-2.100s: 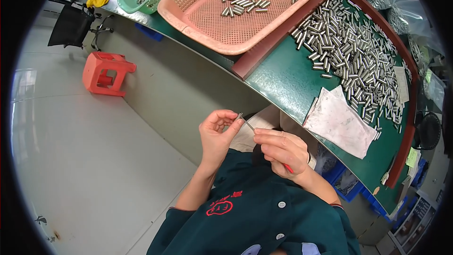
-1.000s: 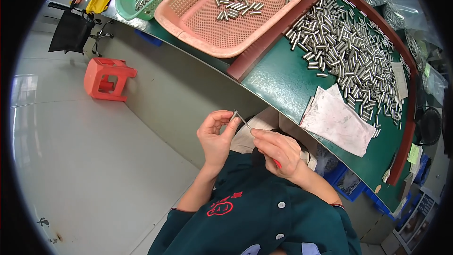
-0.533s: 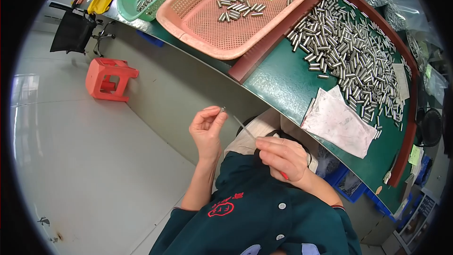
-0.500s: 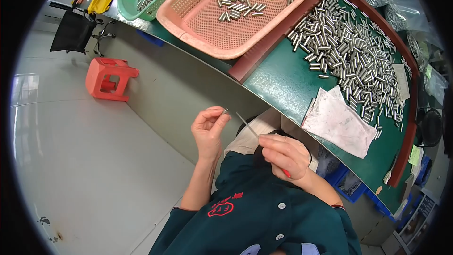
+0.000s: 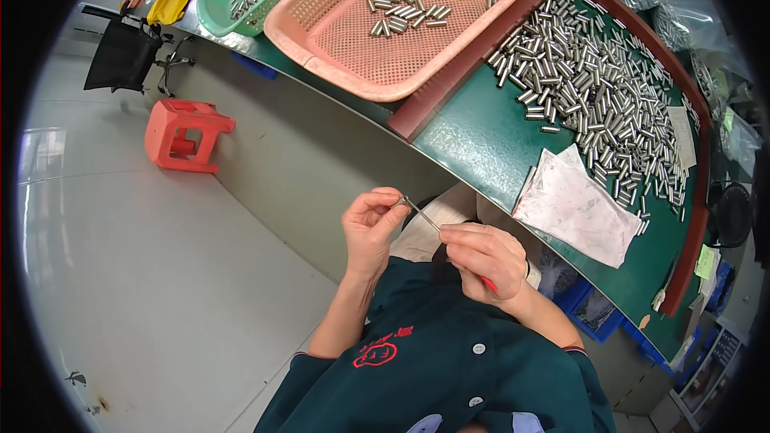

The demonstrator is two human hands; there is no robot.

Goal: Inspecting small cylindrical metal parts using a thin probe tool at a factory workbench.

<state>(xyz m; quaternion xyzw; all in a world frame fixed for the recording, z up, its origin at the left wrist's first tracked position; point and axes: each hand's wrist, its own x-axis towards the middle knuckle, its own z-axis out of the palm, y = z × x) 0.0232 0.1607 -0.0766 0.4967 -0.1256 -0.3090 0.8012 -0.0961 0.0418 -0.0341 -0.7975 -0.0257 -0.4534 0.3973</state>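
Note:
In a pinch between thumb and fingertips, my left hand (image 5: 370, 231) holds a small metal cylinder (image 5: 403, 201), mostly covered by the fingers. My right hand (image 5: 485, 263) is closed round the red handle of a thin rod-shaped tool, which looks like a needle file (image 5: 423, 216). The tool's tip meets the end of the cylinder; whether it goes inside cannot be made out. Both hands are above my lap, in front of the green table (image 5: 459, 138). On that table lies a wide heap of short shiny metal cylinders (image 5: 593, 88).
A pink-orange basket (image 5: 329, 60) holds several cylinders and a yellow note; a green basket (image 5: 215, 12) stands behind it. Reddish-brown edging (image 5: 449, 80) borders the heap. A stained white cloth (image 5: 577, 208) lies at the table's near edge. A red stool (image 5: 184, 136) stands on the floor at left.
My left hand has moved right and slightly down with the cylinder, closing the gap to the needle file's tip. My right hand has stayed nearly in place.

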